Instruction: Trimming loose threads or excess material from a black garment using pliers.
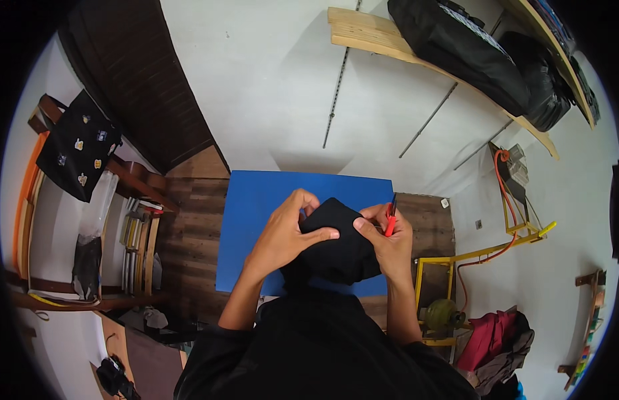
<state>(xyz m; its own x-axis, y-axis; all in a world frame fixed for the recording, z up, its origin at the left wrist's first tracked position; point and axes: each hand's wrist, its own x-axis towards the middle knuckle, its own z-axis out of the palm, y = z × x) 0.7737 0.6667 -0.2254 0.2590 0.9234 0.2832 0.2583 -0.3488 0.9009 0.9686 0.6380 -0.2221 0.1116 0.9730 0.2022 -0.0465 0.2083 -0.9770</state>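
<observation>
A piece of black fabric [334, 240] is stretched between my two hands above a blue tabletop [249, 220]. My left hand [289, 230] grips its left side, thumb lying on top and fingers behind. At the right edge, my right hand [389, 235] pinches the cloth between thumb and fingers. Tucked in that same hand is a small red-handled tool [391, 220] with dark tips pointing away from me; its exact kind is unclear. The fabric's lower part hangs towards my black shirt, and where one ends and the other begins is hard to tell.
Beyond the table rises a white wall [269, 100] with a wooden shelf [364, 35] bearing black bags. To the right stand a yellow metal frame [434, 260], a green gas cylinder [442, 314] and hung clothes [494, 340]. Shelving with a black tote bag [82, 150] is at left.
</observation>
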